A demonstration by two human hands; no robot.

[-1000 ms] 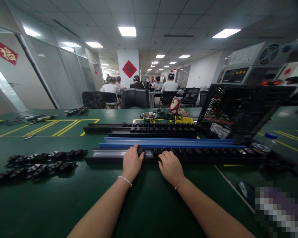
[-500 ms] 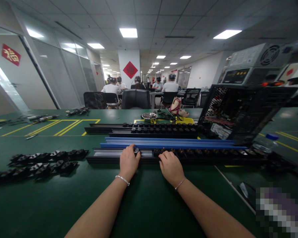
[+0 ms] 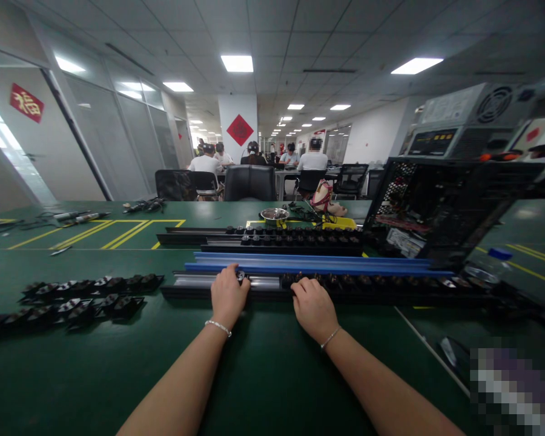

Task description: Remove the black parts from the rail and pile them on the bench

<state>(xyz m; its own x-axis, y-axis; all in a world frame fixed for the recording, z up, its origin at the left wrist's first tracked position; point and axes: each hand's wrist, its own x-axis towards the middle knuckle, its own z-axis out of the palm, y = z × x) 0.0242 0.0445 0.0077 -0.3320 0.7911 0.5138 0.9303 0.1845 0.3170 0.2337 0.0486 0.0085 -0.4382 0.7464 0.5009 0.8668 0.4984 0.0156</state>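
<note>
A long black rail (image 3: 186, 291) lies across the green table in front of me, with a row of small black parts (image 3: 372, 281) seated along its right stretch. My left hand (image 3: 227, 295) rests on the rail's bare silver part, fingers curled round one black part (image 3: 240, 277). My right hand (image 3: 312, 306) sits at the left end of the seated row, fingers bent down onto the parts. Blue strips (image 3: 309, 263) lie just behind the rail.
Two rows of loose black parts (image 3: 82, 297) lie at the left. A second loaded rail (image 3: 281, 239) sits further back, with a metal bowl (image 3: 274, 214). An open computer case (image 3: 440, 206) stands at the right. Several people sit at desks far behind.
My left hand has slid leftward along the rail with the black part, away from the seated row. My right hand has barely moved.
</note>
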